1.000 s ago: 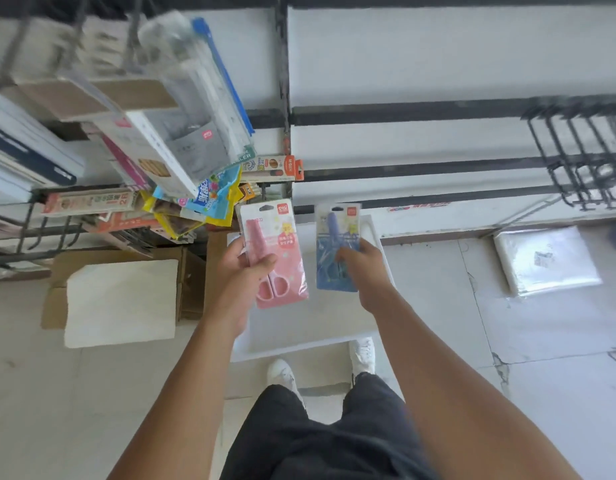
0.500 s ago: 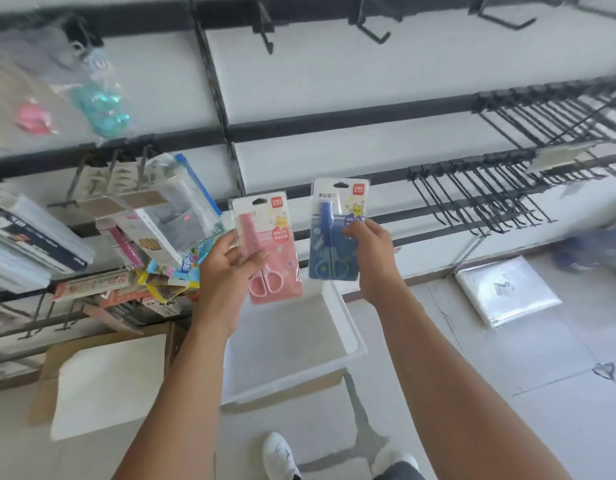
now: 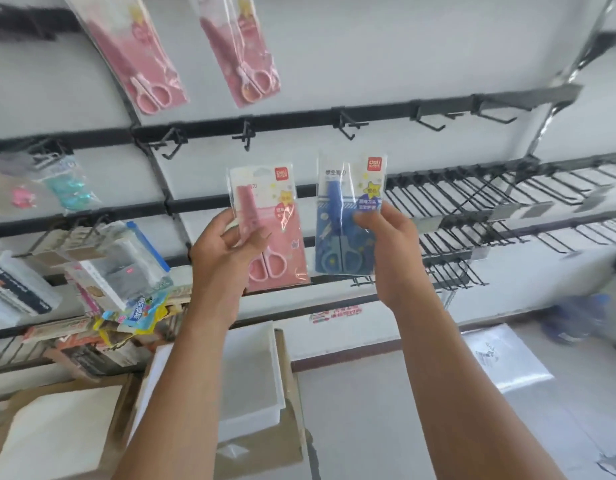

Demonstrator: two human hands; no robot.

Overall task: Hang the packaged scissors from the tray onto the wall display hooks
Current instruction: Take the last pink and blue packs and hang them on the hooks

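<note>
White wall (image 3: 420, 57) crossed by black rails behind. Down low, white tray (image 3: 251, 375). Raised ahead, left hand (image 3: 226, 247) clamped on pink scissors pack (image 3: 275, 230), right hand (image 3: 389, 237) pinching blue scissors pack (image 3: 348, 216), both upright. Beyond, bare hooks (image 3: 348, 124); higher, two pink packs (image 3: 143, 53) hanging.

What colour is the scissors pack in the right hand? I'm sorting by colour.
Blue, in the head view: the scissors pack held in the right hand.

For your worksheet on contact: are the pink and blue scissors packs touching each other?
Apart. The head view shows white wall between the pink pack and the blue pack.
</note>
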